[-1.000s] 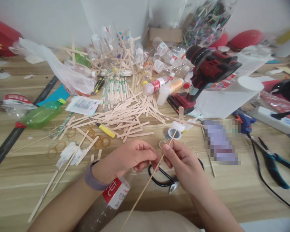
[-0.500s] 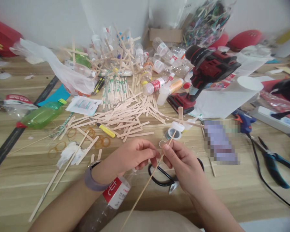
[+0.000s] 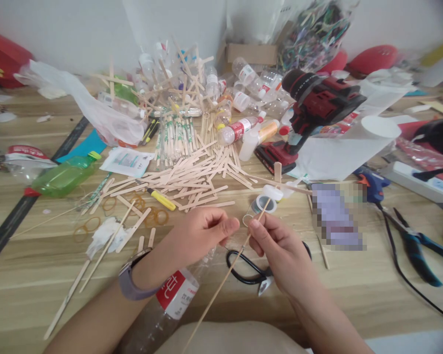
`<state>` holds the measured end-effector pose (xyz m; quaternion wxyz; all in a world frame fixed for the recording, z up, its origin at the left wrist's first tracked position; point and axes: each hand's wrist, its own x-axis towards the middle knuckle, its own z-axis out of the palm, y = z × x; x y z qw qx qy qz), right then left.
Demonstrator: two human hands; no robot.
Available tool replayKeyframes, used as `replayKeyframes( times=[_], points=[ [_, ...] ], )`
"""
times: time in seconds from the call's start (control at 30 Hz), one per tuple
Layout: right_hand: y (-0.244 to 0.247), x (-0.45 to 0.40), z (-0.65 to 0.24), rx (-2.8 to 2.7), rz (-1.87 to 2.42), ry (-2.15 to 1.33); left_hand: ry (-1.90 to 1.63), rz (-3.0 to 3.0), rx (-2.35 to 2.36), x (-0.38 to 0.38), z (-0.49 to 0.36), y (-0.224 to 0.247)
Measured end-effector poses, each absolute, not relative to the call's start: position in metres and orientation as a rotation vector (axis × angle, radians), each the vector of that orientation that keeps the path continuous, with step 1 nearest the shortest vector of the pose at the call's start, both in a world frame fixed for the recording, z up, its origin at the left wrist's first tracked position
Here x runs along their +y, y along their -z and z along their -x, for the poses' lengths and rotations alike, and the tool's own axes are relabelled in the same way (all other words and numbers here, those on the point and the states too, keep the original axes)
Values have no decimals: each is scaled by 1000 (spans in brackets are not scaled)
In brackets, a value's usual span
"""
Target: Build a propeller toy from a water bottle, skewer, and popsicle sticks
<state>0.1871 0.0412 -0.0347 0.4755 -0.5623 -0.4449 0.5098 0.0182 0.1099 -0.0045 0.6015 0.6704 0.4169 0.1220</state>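
Note:
My right hand point(image 3: 280, 241) pinches a thin bamboo skewer point(image 3: 217, 290), which slants down toward my lap. A fine strand point(image 3: 227, 247), thread or wire, seems to run from my left hand point(image 3: 206, 233) to a dark wrap on the skewer below my right fingertips. The left thumb and fingers are closed together, apart from the skewer. Behind the skewer lie black-handled scissors point(image 3: 249, 280), partly covered by my right hand. A small spool point(image 3: 265, 204) sits just beyond the right fingers. Beneath my left forearm is a clear plastic bottle point(image 3: 179, 295) with a red and white label.
Loose craft sticks point(image 3: 192, 179) are heaped ahead, with a yellow-handled knife point(image 3: 162, 199) at their edge. A red and black drill point(image 3: 313, 108) stands behind. On the right are pliers point(image 3: 415, 250) and a blue glue gun point(image 3: 372, 184) with its cord. A green bottle point(image 3: 66, 174) lies left.
My left hand has drawn slightly up and left from the skewer, its thumb now pressed against the fingers. The right hand and skewer have stayed nearly still.

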Motion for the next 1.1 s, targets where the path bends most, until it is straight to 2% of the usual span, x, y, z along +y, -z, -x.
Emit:
replayKeyframes(
  times=[0.47,1.1],
  points=[
    [33,42,-185,-1119,1404,-1235,-127,-1410,917,106,-22,-1],
    [34,39,-185,-1173,1377,-1253,-127,-1132,843,105,-23,4]
  ],
)
